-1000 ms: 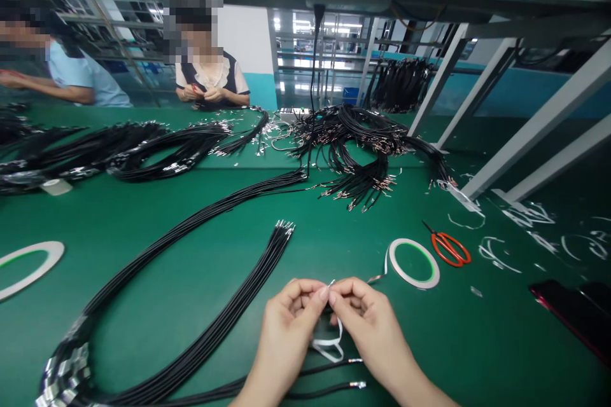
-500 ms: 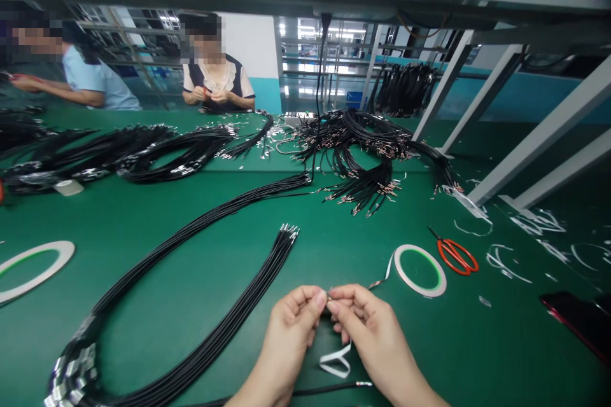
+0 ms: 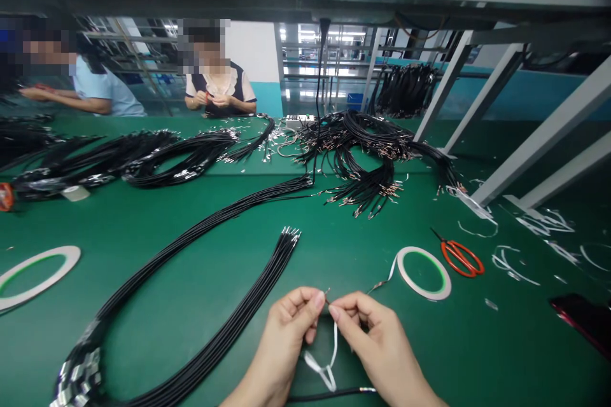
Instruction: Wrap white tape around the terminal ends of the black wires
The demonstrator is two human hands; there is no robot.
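My left hand (image 3: 289, 324) is closed in a pinch, thumb against forefinger, on a thin dark wire end (image 3: 327, 294) whose tip pokes up. Close beside it, my right hand (image 3: 377, 331) is pinched too, its fingertips almost meeting the left ones at the wire. A narrow white tape strip (image 3: 335, 346) hangs looped from the right fingertips. Behind that hand, tape runs back to a white tape roll (image 3: 447, 280) with a green inner edge. Below both hands lies a single black cable (image 3: 329, 392) with a bright end. Exact contact between fingers and wire is too small to see.
A long bundle of black cables (image 3: 181, 235) curves across the green table on the left. Another tape roll (image 3: 71, 259) lies at far left. Orange-handled scissors (image 3: 461, 259), tape scraps (image 3: 513, 267) and a dark phone-like object (image 3: 582, 321) lie right. Cable heaps and two co-workers are beyond.
My fingertips have drawn slightly apart, so the thin wire end shows between them. The hanging tape strip has swung to the left. The view has shifted slightly.
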